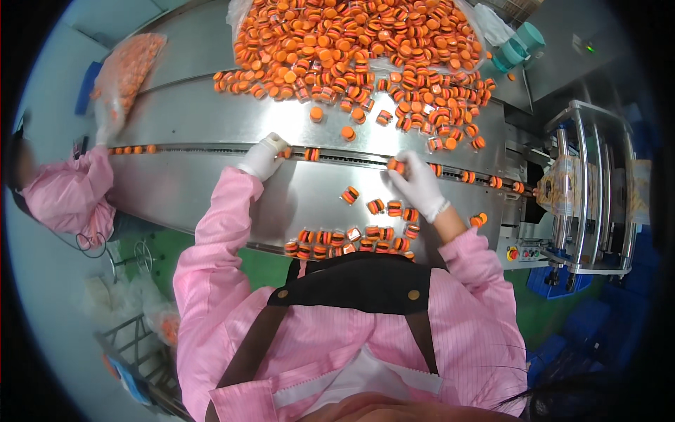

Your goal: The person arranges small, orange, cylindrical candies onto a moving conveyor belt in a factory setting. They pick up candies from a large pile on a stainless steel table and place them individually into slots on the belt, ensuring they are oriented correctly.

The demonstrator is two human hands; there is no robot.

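My left hand [264, 159], in a white glove, is at the narrow conveyor channel [351, 159] with its fingers closed on a small orange burger-shaped candy [284, 152]. One more layered candy [311, 154] sits in the channel just right of it. My right hand [420, 184], also gloved in white, pinches an orange and dark burger-shaped candy [396, 165] over the channel. Several candies [496, 182] stand in the channel to the right of that hand. On the metal table near my body lies a loose group of layered candies [365, 244], some in clear wrap.
A big heap of orange candies [351, 42] spills from a clear bag at the far side. Right, the channel runs into a packing machine [580, 186] with metal bars. Teal cups [517, 48] stand far right. Another person in a pink sleeve [81, 183] works at the left, beside a full bag [131, 67].
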